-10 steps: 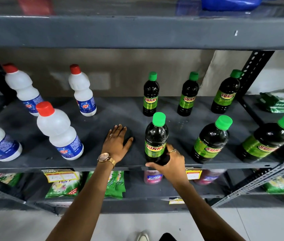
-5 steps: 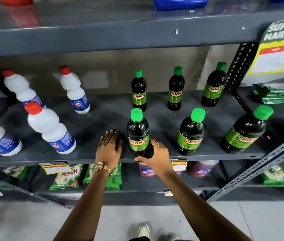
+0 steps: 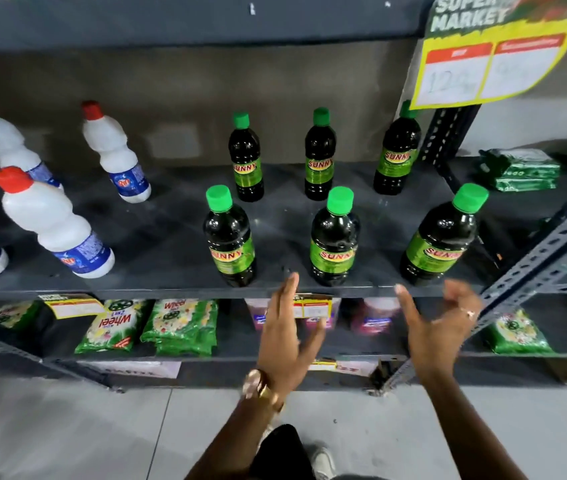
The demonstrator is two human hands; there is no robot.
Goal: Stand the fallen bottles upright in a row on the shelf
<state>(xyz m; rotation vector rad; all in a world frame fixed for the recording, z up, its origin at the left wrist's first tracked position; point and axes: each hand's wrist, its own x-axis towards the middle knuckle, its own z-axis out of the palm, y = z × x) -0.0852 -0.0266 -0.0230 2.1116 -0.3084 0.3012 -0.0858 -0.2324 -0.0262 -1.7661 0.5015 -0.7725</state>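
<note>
Dark bottles with green caps and "SUNNY" labels stand upright on the grey shelf in two rows. The front row has a left bottle, a middle bottle and a right bottle. Three more stand behind, the nearest to the left being the back-left bottle. My left hand hovers open below the shelf's front edge, fingers pointing up between the left and middle bottles. My right hand is open too, below the shelf edge, touching nothing.
White bottles with red caps stand on the shelf's left part. A yellow "SUPER MARKET" price sign hangs at the upper right. Green detergent packets fill the shelf below. A slotted metal upright runs diagonally at the right.
My right hand let go of the front-left dark bottle, which stays upright. Both hands pulled back off the shelf and now hang open below its edge. The view shifted left and down.
</note>
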